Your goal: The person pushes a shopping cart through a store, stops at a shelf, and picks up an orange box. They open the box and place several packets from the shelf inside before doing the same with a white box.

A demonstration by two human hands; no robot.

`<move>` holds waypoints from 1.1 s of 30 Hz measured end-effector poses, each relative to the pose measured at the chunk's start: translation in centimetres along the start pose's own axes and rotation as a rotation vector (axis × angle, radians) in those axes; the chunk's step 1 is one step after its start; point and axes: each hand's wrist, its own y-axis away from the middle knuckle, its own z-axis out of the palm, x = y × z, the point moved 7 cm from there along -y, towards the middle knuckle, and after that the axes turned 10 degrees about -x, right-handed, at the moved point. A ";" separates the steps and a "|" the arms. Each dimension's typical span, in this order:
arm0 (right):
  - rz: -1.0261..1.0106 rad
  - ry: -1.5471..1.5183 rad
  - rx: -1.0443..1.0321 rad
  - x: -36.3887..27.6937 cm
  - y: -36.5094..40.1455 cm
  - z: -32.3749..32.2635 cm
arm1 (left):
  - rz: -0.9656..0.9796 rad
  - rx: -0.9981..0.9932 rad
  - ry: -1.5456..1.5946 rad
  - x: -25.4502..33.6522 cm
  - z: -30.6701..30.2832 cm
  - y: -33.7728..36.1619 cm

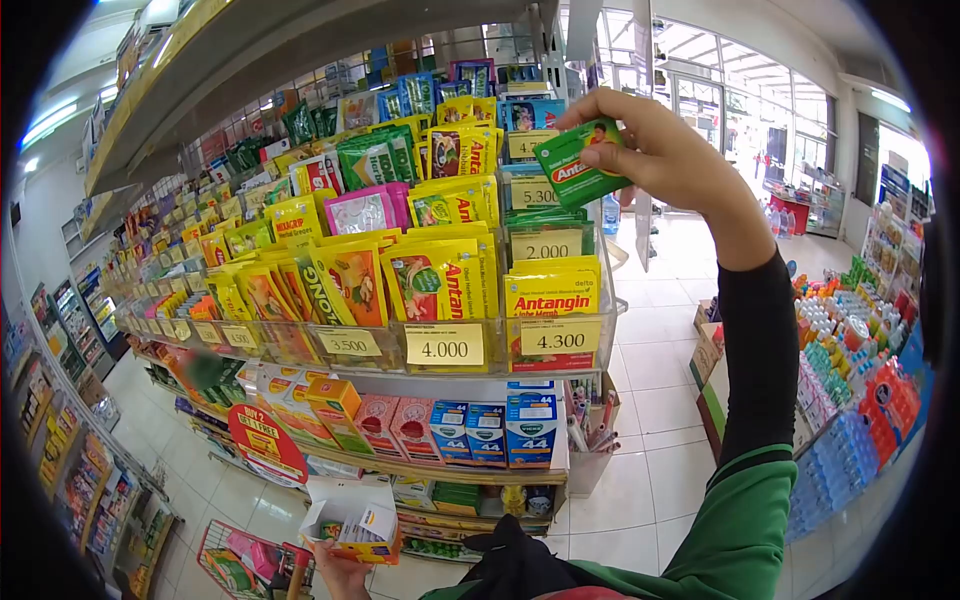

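My right hand (pixel 665 155) is raised at the upper right corner of the shelf display, thumb and fingers closed on a green Antangin packet (pixel 583 165). The packet is tilted in front of the price tags reading 4.7-something and 5.300. Beneath it, green packets (pixel 545 218) stand behind the 2.000 tag, with yellow Antangin sachets (pixel 553 290) in front. Low in the view my left hand (pixel 343 572) grips an open cardboard box (pixel 362 530), white and orange with flaps up. Some small packs show inside the box; most of that hand's fingers are hidden beneath it.
A clear-fronted rack (pixel 445 345) holds rows of sachets with price tags. Medicine boxes (pixel 530 428) stand on the shelf below, near a round red promotion sign (pixel 268 445). A shopping basket (pixel 235 562) with goods is at lower left. Bottled drinks (pixel 835 480) stand at right.
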 end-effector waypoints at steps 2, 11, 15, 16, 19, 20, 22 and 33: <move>-0.028 -0.008 -0.023 -0.6 0.1 -0.2 | 0.014 -0.071 0.035 0.1 1.3 0.5; -0.152 0.128 -0.094 -2.6 -0.7 0.9 | -0.006 -0.028 0.035 -0.8 -0.3 -0.3; -0.118 0.077 -0.073 -2.7 -0.9 0.6 | -0.029 -0.036 0.034 -0.5 0.8 0.4; -0.096 0.061 -0.096 -2.6 -0.9 0.7 | -0.025 -0.015 0.018 -0.6 0.7 0.4; -0.315 0.233 -0.034 -3.2 -1.1 1.2 | -0.035 -0.006 0.015 -0.9 0.1 0.0; -0.316 0.235 -0.033 -2.7 -1.4 1.3 | -0.048 -0.017 0.027 -1.1 0.0 -0.2; -0.492 0.363 0.067 -3.0 -1.3 1.2 | -0.042 -0.010 0.030 -1.3 -0.3 -0.4; -0.323 0.290 0.040 -3.0 -1.1 0.8 | -0.022 0.024 0.012 -1.8 -1.9 -1.5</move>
